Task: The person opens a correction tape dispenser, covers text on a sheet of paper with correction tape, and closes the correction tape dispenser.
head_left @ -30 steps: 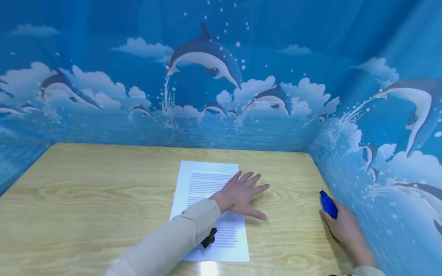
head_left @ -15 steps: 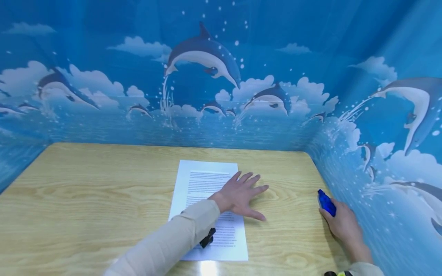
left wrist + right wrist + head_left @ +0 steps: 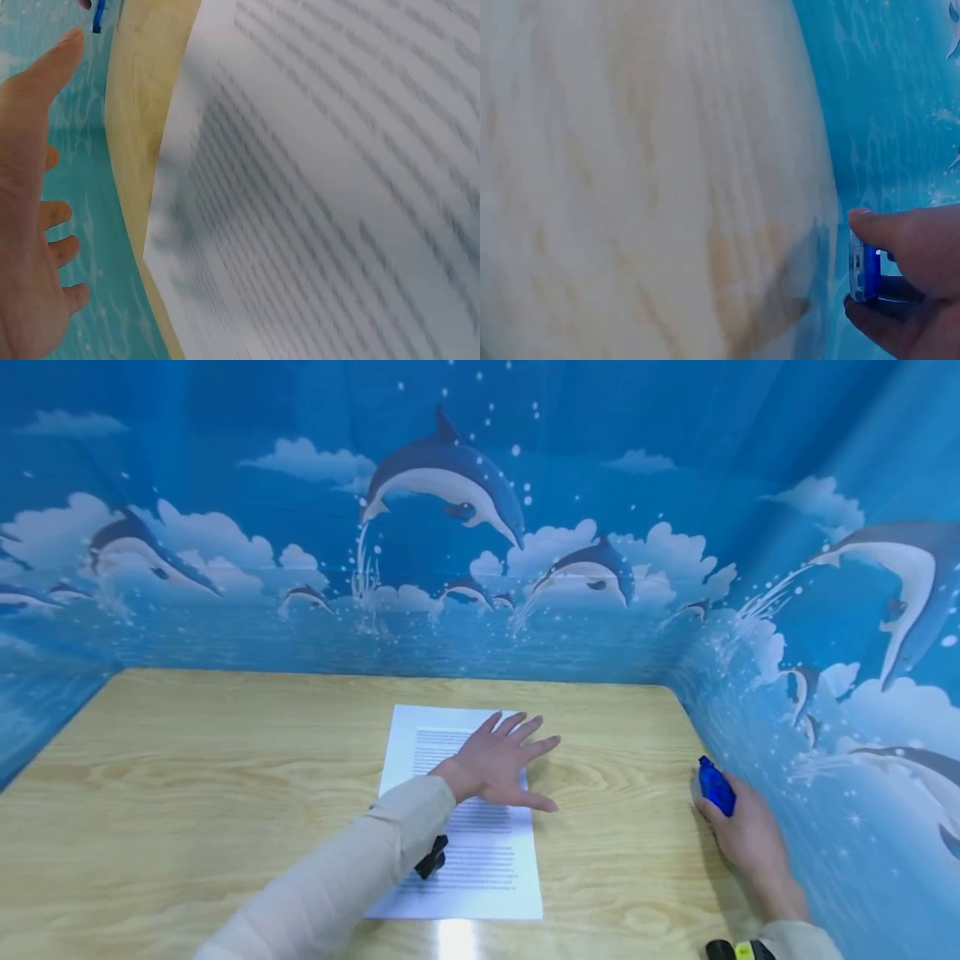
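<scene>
A printed sheet of paper lies on the wooden table, lines of text running across it. My left hand is spread flat over the sheet's right side, with its fingertips reaching past the edge. In the left wrist view the thumb and fingers of that hand are straight and apart, holding nothing. Near the table's right edge, my right hand grips a small blue correction tape with a narrow tip pointing away from me. The right wrist view shows the correction tape pinched between thumb and fingers.
Light wood grain marks the tabletop. A blue curtain printed with dolphins and clouds hangs along the back and sides, close to my right hand. A black wrist camera sits under the left sleeve, over the paper.
My left hand has shifted left and slightly away from me over the paper, fingers still spread. The right hand has moved slightly forward, still holding the correction tape.
</scene>
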Motion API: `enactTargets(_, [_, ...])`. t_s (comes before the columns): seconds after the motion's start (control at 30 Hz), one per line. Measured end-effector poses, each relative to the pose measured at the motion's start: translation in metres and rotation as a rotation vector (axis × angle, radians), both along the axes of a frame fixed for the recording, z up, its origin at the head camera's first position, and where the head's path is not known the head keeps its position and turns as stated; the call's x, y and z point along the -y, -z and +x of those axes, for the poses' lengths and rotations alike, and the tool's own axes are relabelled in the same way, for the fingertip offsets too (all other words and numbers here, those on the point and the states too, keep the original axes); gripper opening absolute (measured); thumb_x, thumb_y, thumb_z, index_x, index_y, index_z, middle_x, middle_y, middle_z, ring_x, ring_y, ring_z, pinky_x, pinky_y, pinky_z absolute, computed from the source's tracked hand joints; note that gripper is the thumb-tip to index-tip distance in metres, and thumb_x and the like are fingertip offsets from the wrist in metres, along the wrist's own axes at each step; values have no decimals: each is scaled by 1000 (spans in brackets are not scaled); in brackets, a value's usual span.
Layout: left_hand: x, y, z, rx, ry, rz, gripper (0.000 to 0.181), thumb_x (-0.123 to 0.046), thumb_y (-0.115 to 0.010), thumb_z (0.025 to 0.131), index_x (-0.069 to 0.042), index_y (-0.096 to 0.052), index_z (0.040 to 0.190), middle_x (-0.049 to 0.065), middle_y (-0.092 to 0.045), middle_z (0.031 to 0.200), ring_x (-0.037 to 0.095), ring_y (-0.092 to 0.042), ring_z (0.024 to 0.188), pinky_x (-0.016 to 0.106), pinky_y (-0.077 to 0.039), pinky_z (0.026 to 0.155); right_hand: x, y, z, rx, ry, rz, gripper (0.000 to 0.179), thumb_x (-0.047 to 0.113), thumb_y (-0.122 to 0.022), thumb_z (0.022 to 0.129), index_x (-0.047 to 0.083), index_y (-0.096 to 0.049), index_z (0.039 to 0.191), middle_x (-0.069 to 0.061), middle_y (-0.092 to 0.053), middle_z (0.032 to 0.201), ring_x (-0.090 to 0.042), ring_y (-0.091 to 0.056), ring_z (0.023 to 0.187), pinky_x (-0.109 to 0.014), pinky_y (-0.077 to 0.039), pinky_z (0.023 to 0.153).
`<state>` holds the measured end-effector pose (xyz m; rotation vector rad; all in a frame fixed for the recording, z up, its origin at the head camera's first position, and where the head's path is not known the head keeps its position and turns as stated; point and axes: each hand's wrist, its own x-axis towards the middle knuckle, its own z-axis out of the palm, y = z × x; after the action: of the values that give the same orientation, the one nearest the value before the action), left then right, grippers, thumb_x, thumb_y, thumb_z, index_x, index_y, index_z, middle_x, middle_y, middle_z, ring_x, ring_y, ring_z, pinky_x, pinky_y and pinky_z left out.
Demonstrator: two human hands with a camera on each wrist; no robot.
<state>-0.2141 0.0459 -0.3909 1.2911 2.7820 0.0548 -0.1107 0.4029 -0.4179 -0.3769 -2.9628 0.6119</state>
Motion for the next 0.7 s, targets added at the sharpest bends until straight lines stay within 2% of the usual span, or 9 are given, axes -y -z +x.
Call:
enactTargets(0.1, [13,-1,-5,4,-32,-10,95,-86,-35,76,-35,-14,153,3,-11,159,26,-8,144,50,-8,114,7,-7,-5,-3,9,2,71,37,-53,98,-13,-28,142,-44,-33,131,-59,-33,118,-68,-30,92])
enactTargets(0.33, [42,1,-11,41,-85,7,95,-84,-39,78,-31,-17,154,5,-12,159,27,-8,144,52,-9,113,25,-18,-11,-28,3,16,73,45,-55,95,-7,-36,142,-41,-38,129,-57,-40,113,-67,-37,87])
enactTargets(0.57, [63,-1,-11,51,-131,5,95,-84,-40,77,-32,-17,154,6,-12,159,28,-9,144,52,-9,113,56,-22,-18,-147,-84,31,64,36,-62,93,-10,-47,134,-37,-46,125,-53,-47,108,-61,-44,81])
enactTargets(0.7, [76,2,-11,54,-161,8,96,-84,-39,76,-31,-17,154,6,-13,159,29,-8,144,52,-8,113,75,-23,-24,-172,-123,-5,62,35,-63,93,-8,-47,135,-34,-47,128,-49,-50,108,-57,-47,79])
